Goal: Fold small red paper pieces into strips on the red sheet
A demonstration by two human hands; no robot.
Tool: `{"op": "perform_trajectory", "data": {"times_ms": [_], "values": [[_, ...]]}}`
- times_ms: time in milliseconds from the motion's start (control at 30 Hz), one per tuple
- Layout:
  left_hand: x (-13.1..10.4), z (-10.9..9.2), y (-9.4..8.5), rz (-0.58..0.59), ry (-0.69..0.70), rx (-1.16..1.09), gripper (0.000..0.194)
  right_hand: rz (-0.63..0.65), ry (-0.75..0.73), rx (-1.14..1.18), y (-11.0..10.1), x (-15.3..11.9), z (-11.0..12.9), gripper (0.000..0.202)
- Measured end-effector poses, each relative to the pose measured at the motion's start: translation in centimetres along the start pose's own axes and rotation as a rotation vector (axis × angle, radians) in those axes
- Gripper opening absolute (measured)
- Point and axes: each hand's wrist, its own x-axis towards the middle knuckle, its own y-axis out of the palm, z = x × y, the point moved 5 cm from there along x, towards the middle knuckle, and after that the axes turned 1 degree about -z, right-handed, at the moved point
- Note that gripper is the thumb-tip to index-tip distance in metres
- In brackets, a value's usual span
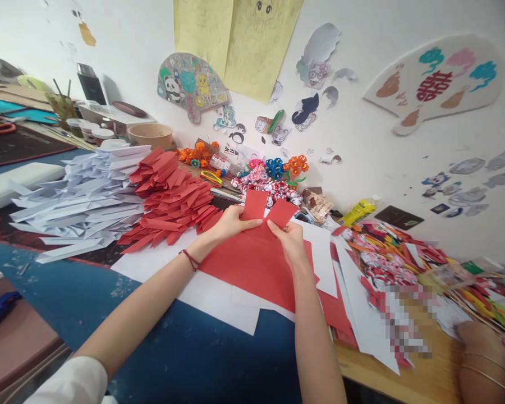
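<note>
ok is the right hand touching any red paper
Touching. The head view shows the right hand pinching a red paper piece, its thumb lying on the paper's face.

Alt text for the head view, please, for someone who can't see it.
Left hand and right hand pinch red paper above a red sheet. Folded white strips and red strips lie piled to the left; colourful flowers lie beyond.

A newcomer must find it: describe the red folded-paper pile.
From the blue tabletop, look left of the left hand. The red pile sits there; its colour separates it from the adjoining white pile, and its folds from the flat red sheet.
</note>
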Motion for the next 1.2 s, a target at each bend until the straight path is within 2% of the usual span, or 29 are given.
{"op": "perform_trajectory", "data": {"times_ms": [100,200,367,567,767,933,1200], "values": [[-0.3,-0.3,0.3,0.066,-0.027,-0.117,0.046,-0.028,-0.003,-0.003,-0.1,0.1,0.0,0.039],[-0.4,-0.1,0.4,0.080,-0.071,-0.151,0.044,-0.032,-0.023,-0.025,-0.1,-0.1,0.3,0.039],[-0.2,0.6,0.2,0.048,-0.094,-0.117,0.041,-0.009,-0.053,-0.082,0.3,-0.4,0.9,0.040],[0.1,0.7,0.1,0.026,-0.034,-0.067,0.038,0.083,0.002,-0.116,0.3,-0.2,0.7,0.037],[-0.1,0.4,-0.1,-0.020,-0.036,0.027,0.035,0.055,0.006,-0.132,-0.2,0.2,-0.1,0.036],[-0.2,0.3,-0.2,-0.061,-0.023,0.102,0.031,0.056,0.028,-0.089,-0.1,0.0,-0.3,0.037],[0.0,0.6,-0.2,-0.102,-0.001,0.132,0.031,0.092,-0.001,0.040,0.9,-0.4,0.7,0.037]]}}
